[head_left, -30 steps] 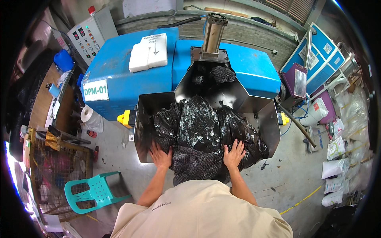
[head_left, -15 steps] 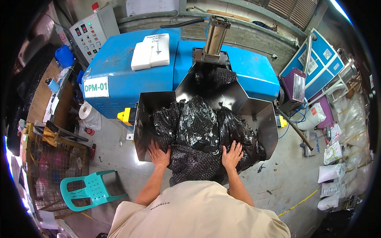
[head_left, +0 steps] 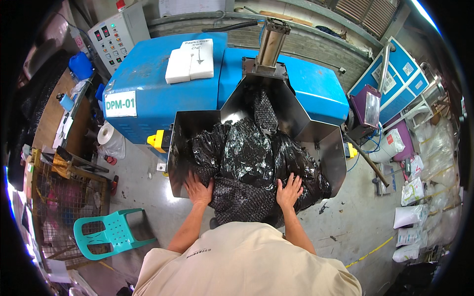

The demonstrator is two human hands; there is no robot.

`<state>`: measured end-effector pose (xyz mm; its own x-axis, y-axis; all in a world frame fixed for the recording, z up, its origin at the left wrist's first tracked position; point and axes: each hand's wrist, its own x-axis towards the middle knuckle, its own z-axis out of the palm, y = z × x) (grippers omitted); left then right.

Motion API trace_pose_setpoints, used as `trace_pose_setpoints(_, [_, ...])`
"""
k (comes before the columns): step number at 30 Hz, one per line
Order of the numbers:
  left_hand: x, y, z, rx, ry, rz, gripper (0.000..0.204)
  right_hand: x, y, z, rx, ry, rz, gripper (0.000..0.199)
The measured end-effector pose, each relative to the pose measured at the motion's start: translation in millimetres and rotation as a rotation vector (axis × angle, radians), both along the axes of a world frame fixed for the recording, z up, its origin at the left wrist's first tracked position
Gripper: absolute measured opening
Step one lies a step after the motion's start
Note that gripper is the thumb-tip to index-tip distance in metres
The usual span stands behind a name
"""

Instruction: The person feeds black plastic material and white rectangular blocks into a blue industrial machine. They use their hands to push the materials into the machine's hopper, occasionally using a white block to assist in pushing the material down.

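A heap of crumpled shiny black plastic sheeting (head_left: 247,155) fills the metal hopper (head_left: 192,122) in front of me. Textured black bubble-like sheeting (head_left: 242,200) bulges over its near side, close to my body. My left hand (head_left: 199,191) rests on the left of the heap, fingers spread and gripping nothing. On the right, my right hand (head_left: 290,191) lies open against the shiny plastic, its fingers apart. Farther off, a strip of the textured black sheeting (head_left: 265,111) runs from the dark throat of the hopper down to the heap. Its upper end is in shadow.
A blue machine (head_left: 163,98) stands behind the hopper, with white foam blocks (head_left: 190,64) on top and a metal cylinder (head_left: 272,47) above the throat. A yellow switch box (head_left: 156,141) sits at the hopper's left. A green plastic chair (head_left: 118,232) stands at left, white bags (head_left: 410,217) at right.
The textured strip in the throat lay crosswise earlier; now it hangs lengthwise toward me, touching the heap. My hands keep nearly the same places, and the view has shifted slightly.
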<state>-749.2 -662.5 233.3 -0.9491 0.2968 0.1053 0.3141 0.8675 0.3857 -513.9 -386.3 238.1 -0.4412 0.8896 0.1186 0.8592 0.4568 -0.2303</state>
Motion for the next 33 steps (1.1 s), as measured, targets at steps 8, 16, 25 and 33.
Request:
trace_pose_setpoints(8, [0.0, 0.9, 0.0, 0.024, 0.017, 0.002, 0.09, 0.0, 0.6, -0.2, 0.001, 0.001, 0.002, 0.076])
trace_pose_setpoints(16, [-0.2, 0.2, -0.9, 0.0, 0.012, 0.0, 0.092, -2.0, -1.0, 2.9, -0.014, -0.006, -0.011, 0.077])
trace_pose_setpoints(25, [-0.4, 0.4, -3.1, 0.004, 0.005, 0.011, 0.092, -1.9, -0.8, 1.4, -0.002, -0.001, -0.008, 0.076])
trace_pose_setpoints(33, [0.1, 1.1, -2.4, -0.001, 0.008, 0.013, 0.092, -1.6, -1.1, 1.7, 0.008, 0.01, -0.005, 0.076])
